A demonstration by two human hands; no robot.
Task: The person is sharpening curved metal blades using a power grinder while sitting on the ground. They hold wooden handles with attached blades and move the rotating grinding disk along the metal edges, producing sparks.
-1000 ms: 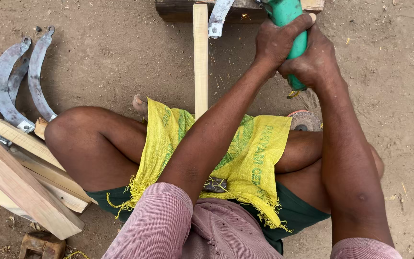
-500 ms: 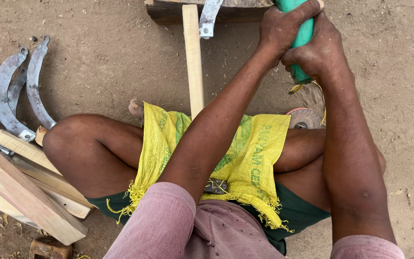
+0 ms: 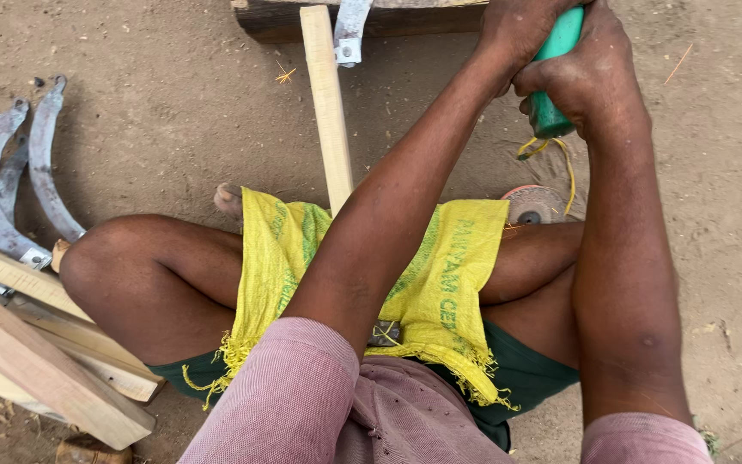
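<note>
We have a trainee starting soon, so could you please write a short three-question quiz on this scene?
1. True or false: both hands grip the green tool.
2. What lies over the person's lap? A) yellow woven sack B) blue towel C) metal sheet
3. On which side of the picture do the curved metal blades lie?

Key: 1 true: the left hand and right hand both wrap it. 2 A. 3 The left, on the ground by the wooden handles.

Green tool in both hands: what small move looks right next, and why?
Probably ease the green power tool leftward toward the metal ferrule on the wooden handle. Both the left hand and right hand clamp it, and it sits apart from the handle.
</note>
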